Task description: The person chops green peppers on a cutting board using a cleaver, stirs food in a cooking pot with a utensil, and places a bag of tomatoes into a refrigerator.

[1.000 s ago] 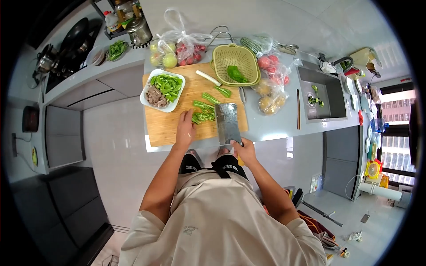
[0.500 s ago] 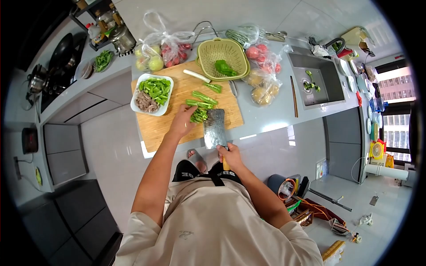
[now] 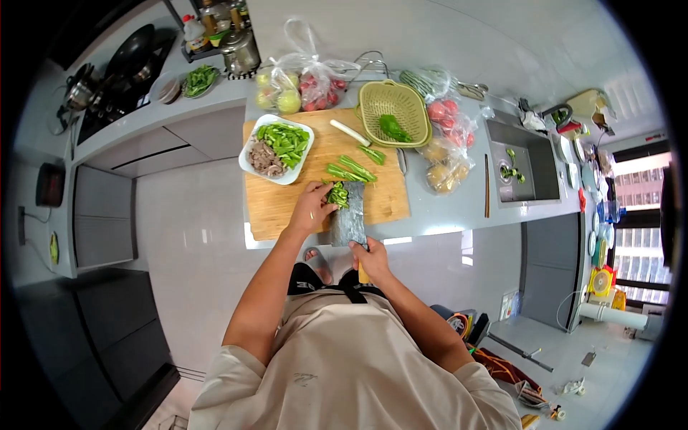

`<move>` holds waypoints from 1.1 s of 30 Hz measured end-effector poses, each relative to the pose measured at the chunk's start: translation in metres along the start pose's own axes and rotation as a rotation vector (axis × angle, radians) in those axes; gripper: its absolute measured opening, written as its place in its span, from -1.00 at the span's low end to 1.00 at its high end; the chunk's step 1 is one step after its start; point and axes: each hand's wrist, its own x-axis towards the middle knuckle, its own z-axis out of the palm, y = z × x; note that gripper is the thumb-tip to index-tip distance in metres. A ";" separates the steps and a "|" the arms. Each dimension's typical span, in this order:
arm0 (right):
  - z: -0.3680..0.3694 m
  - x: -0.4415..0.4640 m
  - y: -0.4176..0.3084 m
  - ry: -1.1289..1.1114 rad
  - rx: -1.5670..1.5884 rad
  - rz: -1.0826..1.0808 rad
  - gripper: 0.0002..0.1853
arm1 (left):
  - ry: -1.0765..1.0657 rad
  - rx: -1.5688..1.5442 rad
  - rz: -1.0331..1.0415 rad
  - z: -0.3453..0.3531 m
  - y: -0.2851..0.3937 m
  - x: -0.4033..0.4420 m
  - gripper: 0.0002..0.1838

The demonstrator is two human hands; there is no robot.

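My right hand [image 3: 369, 258] is wrapped around the wooden handle of a cleaver [image 3: 349, 222], its broad blade lying low over the front part of the wooden cutting board [image 3: 387, 204]. A small heap of cut green pepper [image 3: 337, 195] rests at the blade's left side, held against it by the curled fingers of my left hand [image 3: 312, 206]. Behind the blade lie longer green pepper strips [image 3: 351, 170], a short green piece [image 3: 373, 155] and a white leek-like stalk [image 3: 350, 132]. On the board's left, a white bowl [image 3: 247, 163] holds chopped green pepper and sliced meat.
A yellow-green basket [image 3: 365, 107] with a green pepper stands behind the board. Bagged fruit and vegetables [image 3: 308, 82] line the back. To the right are chopsticks [image 3: 486, 186] and a sink [image 3: 530, 203]. A plate of greens [image 3: 200, 81] sits near the stove at left.
The cut pepper heap has been drawn toward me, away from the longer strips, and onto the blade's side. My left hand has come nearer the cleaver. The whole view has shifted slightly.
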 end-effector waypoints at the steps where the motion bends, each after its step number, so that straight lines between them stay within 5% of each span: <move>1: 0.003 0.000 -0.008 -0.012 -0.010 -0.008 -0.83 | 0.036 -0.031 0.002 -0.007 0.004 -0.003 -0.28; 12: 0.070 0.069 -0.138 -0.296 -0.220 -0.056 -0.75 | 0.436 0.063 -0.096 -0.104 -0.015 0.041 -0.39; 16: 0.072 0.081 -0.153 -0.326 -0.278 -0.028 -0.74 | 0.531 0.301 -0.094 -0.093 -0.043 0.058 -0.47; 23: 0.051 0.063 -0.171 -0.227 -0.442 -0.122 -0.73 | 0.698 0.199 -0.221 -0.078 -0.014 0.065 -0.65; 33: 0.046 0.064 -0.162 -0.162 -0.560 -0.187 -0.73 | 0.571 0.382 0.118 -0.079 -0.013 0.065 -0.67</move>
